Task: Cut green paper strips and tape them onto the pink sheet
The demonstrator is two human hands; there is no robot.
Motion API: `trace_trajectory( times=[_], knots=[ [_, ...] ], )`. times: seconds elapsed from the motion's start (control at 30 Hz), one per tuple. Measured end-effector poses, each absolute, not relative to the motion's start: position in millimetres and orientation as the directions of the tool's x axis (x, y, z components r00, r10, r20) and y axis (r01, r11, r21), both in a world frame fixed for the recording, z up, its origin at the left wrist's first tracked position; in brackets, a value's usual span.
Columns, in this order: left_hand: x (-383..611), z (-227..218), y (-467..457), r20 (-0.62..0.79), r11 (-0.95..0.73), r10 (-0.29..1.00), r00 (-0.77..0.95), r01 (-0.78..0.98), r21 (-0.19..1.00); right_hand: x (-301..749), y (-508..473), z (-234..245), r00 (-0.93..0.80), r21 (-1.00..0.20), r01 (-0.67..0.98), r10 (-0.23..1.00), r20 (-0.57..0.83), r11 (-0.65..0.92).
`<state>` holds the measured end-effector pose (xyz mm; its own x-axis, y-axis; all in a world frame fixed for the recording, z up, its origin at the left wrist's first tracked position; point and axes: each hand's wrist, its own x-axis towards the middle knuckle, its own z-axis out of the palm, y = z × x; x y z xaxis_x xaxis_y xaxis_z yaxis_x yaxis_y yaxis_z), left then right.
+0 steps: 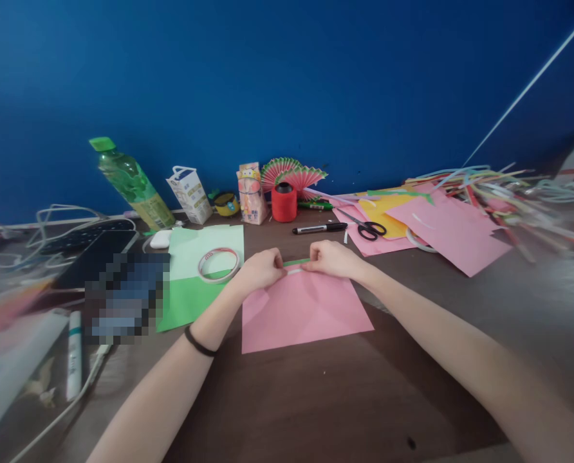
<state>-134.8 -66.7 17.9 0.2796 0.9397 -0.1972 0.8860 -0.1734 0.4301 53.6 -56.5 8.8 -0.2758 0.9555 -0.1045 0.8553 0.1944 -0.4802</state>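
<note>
A pink paper sheet [301, 312] lies on the dark table [316, 399] in front of me. Along its far edge runs a thin green paper strip [296, 262] with a white strip beside it. My left hand [260, 269] is closed and pinches the left end of the green strip. My right hand [330, 258] is closed on its right end. Both hands rest on the pink sheet's top edge. A roll of tape [218, 264] sits on a green sheet [190, 296] just left of my left hand.
At the back stand a green bottle [132, 183], a small carton [189, 193], a red thread spool [284, 201] and pink paper fans [294, 173]. A black marker [320, 227], scissors [367, 226], pink and yellow sheets [441, 231] and several paper strips [499, 186] lie right. A phone, cables and a pen [74, 354] lie left.
</note>
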Motion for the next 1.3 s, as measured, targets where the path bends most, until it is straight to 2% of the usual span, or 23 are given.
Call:
trace_trajectory(
  times=[0.37,0.47,0.57,0.63,0.7,0.8,0.87,0.9,1.03,1.2,1.3],
  knots=[
    [-148.5,24.4,-62.6,-0.262,-0.224,0.906,0.333,0.902,0.370,56.6,-52.0,6.0,-0.204,-0.407,0.903,0.972,-0.115,0.141],
    [-151.4,36.7,-65.8,-0.335,-0.227,0.878,0.342,0.913,0.339,58.0,-50.2,4.1,-0.217,-0.403,0.903,0.969,-0.120,0.152],
    [-155.5,47.8,-68.9,-0.466,-0.205,0.830,0.305,0.945,0.254,58.4,-50.0,4.0,-0.219,-0.395,0.905,0.969,-0.116,0.157],
    [-161.5,51.9,-69.5,-0.497,-0.195,0.823,0.274,0.959,0.206,58.1,-50.5,5.0,-0.216,-0.386,0.909,0.969,-0.117,0.156],
    [-170.8,54.2,-68.8,-0.456,-0.183,0.853,0.255,0.963,0.198,57.4,-51.3,6.4,-0.211,-0.376,0.914,0.969,-0.126,0.151],
    [-187.4,58.1,-66.7,-0.268,-0.167,0.937,0.223,0.962,0.218,55.7,-52.7,8.3,-0.209,-0.371,0.917,0.969,-0.132,0.147],
    [-196.2,62.3,-66.1,-0.150,-0.094,0.982,0.115,0.985,0.143,54.6,-53.4,9.0,-0.204,-0.365,0.919,0.971,-0.128,0.145],
    [-199.2,64.5,-66.3,-0.143,-0.083,0.984,0.103,0.987,0.140,54.2,-53.6,9.2,-0.201,-0.363,0.921,0.971,-0.126,0.144],
    [-203.2,68.9,-67.7,-0.268,-0.152,0.941,0.206,0.966,0.210,53.8,-54.1,9.4,-0.194,-0.368,0.920,0.974,-0.120,0.138],
    [-206.2,61.1,-66.7,-0.183,-0.088,0.977,0.112,0.987,0.136,50.1,-58.0,10.3,-0.230,-0.430,0.882,0.973,-0.037,0.192],
    [-208.1,54.7,-66.0,-0.285,-0.131,0.942,0.178,0.976,0.175,44.9,-61.8,8.5,-0.299,-0.471,0.838,0.954,0.022,0.274]
  ],
)
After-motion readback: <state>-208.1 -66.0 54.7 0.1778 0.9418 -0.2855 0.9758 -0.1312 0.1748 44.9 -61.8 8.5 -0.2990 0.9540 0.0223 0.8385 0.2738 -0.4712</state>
